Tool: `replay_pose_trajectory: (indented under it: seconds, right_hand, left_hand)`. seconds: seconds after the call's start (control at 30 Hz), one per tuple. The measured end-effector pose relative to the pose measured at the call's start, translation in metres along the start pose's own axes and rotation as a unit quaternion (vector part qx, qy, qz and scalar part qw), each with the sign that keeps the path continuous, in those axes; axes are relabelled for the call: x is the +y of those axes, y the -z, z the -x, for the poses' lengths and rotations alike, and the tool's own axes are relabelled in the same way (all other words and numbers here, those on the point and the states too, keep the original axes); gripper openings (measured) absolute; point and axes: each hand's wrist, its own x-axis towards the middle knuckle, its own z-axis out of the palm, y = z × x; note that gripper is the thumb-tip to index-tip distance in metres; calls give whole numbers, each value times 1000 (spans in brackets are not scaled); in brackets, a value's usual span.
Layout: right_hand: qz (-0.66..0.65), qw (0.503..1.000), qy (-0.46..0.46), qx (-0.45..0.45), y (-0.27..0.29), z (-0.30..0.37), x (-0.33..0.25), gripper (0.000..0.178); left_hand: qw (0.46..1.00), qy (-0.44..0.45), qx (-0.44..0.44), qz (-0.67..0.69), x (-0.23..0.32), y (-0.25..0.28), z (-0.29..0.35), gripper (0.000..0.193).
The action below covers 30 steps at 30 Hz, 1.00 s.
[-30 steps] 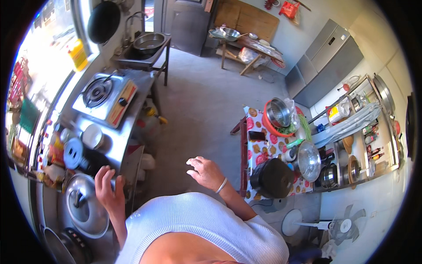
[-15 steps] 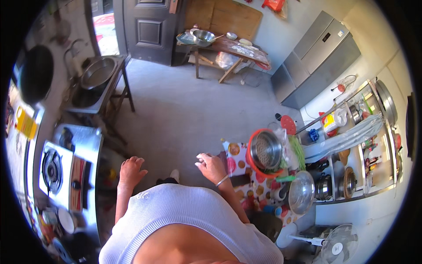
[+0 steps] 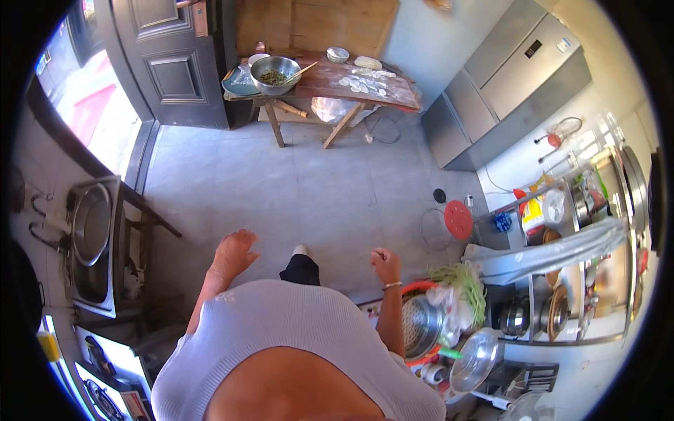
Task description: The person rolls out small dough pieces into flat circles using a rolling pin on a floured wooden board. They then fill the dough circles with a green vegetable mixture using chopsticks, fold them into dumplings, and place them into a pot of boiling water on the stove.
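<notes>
My left hand (image 3: 236,252) hangs over the floor in front of me, fingers loosely apart and nothing in it. To its right, my right hand (image 3: 385,265) has its fingers curled in, with no object showing in them, and a bracelet (image 3: 392,285) circles the wrist. Closest to that arm is a metal colander (image 3: 415,324) in an orange-red basin, with green stalks (image 3: 469,291) beside it. Ahead stands a low wooden table (image 3: 319,78). On it are a steel bowl (image 3: 275,76) of dark green filling with chopsticks across it, flattened dough pieces (image 3: 361,85) and a dough roll (image 3: 368,62).
A steel sink (image 3: 91,281) with a basin in it stands on the left, near an open doorway. A grey fridge (image 3: 505,84) is at the far right. Below it are a red round stool top (image 3: 458,219) and a crowded shelf rack (image 3: 554,259). Grey floor (image 3: 281,182) lies ahead.
I have moved forward and the view has turned; the table looks nearer, and the colander and stove have slid toward the lower edge. My right hand's fingers have curled in.
</notes>
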Motion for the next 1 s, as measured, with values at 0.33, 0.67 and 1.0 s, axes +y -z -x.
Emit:
replay_pose_trajectory:
  seconds: [0.33,0.67,1.0]
  right_hand:
    - [-301,911,-283,10,-70,-463,-29,13]
    - [-257,901,-348,30,-153,-784,-26,18]
    - [300,949,-97,15,-188,-1016,39,41]
  left_hand:
    - [988,124,31,82,-40,47,-275,36]
    - [984,174,-18,46,-101,28,-549,33]
    - [963,256,-56,70,-118,32,-751,35]
